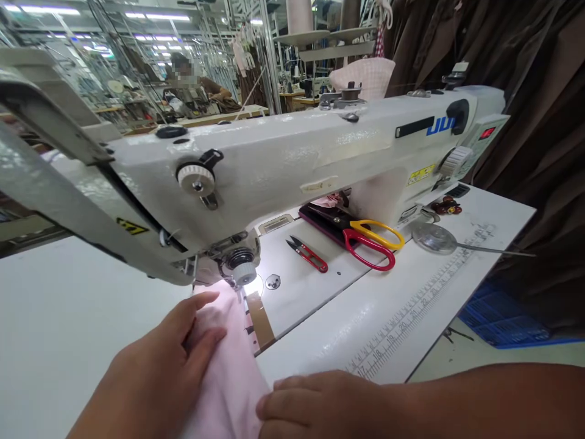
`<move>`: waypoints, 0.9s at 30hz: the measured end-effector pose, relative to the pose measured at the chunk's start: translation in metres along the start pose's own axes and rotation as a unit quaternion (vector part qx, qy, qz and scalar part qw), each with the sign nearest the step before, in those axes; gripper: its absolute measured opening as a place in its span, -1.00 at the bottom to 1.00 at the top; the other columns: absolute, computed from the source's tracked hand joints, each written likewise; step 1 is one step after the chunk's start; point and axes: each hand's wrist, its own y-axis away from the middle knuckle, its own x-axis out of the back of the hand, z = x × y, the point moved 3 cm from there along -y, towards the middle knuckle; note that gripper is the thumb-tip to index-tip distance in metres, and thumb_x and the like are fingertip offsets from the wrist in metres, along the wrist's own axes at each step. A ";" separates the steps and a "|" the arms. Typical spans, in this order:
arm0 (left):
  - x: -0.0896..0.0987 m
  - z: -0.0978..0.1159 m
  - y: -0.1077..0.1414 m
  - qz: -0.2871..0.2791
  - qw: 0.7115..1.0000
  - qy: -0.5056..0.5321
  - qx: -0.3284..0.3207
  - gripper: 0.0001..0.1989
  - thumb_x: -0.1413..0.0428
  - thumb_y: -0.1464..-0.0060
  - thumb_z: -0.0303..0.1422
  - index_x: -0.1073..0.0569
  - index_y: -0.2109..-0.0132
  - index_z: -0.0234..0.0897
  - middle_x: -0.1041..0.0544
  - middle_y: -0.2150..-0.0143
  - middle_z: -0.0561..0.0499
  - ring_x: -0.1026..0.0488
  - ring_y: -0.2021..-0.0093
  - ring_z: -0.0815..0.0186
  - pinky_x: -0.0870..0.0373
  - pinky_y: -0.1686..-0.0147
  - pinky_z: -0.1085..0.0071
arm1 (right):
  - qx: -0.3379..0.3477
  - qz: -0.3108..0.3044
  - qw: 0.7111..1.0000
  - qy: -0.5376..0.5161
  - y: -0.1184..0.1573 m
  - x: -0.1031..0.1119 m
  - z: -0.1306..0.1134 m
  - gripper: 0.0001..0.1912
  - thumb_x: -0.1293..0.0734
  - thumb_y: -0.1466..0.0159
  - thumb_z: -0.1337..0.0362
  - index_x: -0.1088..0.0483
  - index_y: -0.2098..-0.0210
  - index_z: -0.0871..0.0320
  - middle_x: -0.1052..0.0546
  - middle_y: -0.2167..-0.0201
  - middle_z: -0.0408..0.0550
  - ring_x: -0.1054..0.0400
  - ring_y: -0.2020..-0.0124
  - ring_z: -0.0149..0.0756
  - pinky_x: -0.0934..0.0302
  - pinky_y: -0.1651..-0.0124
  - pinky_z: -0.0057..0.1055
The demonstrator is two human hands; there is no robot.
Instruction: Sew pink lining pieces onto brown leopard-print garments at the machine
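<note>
1. Pressing down on the pale pink cloth (223,360), the left hand (169,347) sits with its fingers curved over the cloth's upper edge; it's not clenched, though from this angle I can't tell whether the thumb pinches a fold.
2. Over on the right, the right hand (320,405) lies low across the near end of the cloth, its fingers loosely bent and its fingertips (269,402) on the fabric, with no tight grip on show.
3. Here's the key line: the cloth runs lengthwise from the wearer's side, between the hands, up to the presser foot (235,274) under the lit white sewing machine head (283,164). The left hand is the nearer one to that foot, and the right trails closer to the body.
4. The needle looks hidden behind the glare and the foot, so that exact contact point is hard to call.
5. Just right of the cloth, a brown guide strip (260,320) lies on the white machine table (379,329).
6. Further along that table sit red thread snips (308,256), red-and-yellow-handled scissors (370,244) and a tape-measure scale (411,311) along the edge.
7. Way off in the background, a co-worker (192,79) sits at another station.
</note>
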 end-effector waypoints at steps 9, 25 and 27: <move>-0.005 0.010 0.013 0.056 0.991 -0.039 -0.118 -0.67 0.07 -0.20 -0.11 -0.59 0.18 0.03 -0.56 0.08 -0.13 -0.47 0.03 -0.10 -0.42 0.12 -0.08 | -0.014 0.037 0.999 0.018 0.004 -0.003 -0.006 -0.68 -0.15 -0.50 0.26 -0.39 0.35 0.15 -0.64 0.27 -0.09 -0.56 0.23 -0.36 -0.43 0.23 -0.47; -0.013 0.020 0.023 0.136 0.938 -0.069 -0.313 -0.74 0.03 -0.23 -0.44 -0.48 0.06 -0.06 -0.65 0.11 0.07 -0.58 0.14 0.19 0.10 -0.29 0.05 | -0.037 0.242 0.968 0.052 0.020 0.021 -0.006 -0.50 0.06 -0.58 0.35 -0.43 0.28 0.16 -0.65 0.30 -0.23 -0.52 0.19 -0.58 0.05 -0.38 -0.57; -0.012 0.020 0.021 0.144 0.933 -0.073 -0.323 -0.77 0.01 -0.22 -0.43 -0.49 0.09 -0.07 -0.66 0.13 0.05 -0.58 0.14 0.16 0.09 -0.30 0.03 | -0.034 0.233 0.971 0.050 0.018 0.023 -0.005 -0.47 0.08 -0.58 0.35 -0.43 0.29 0.16 -0.64 0.32 -0.23 -0.51 0.20 -0.58 0.10 -0.40 -0.55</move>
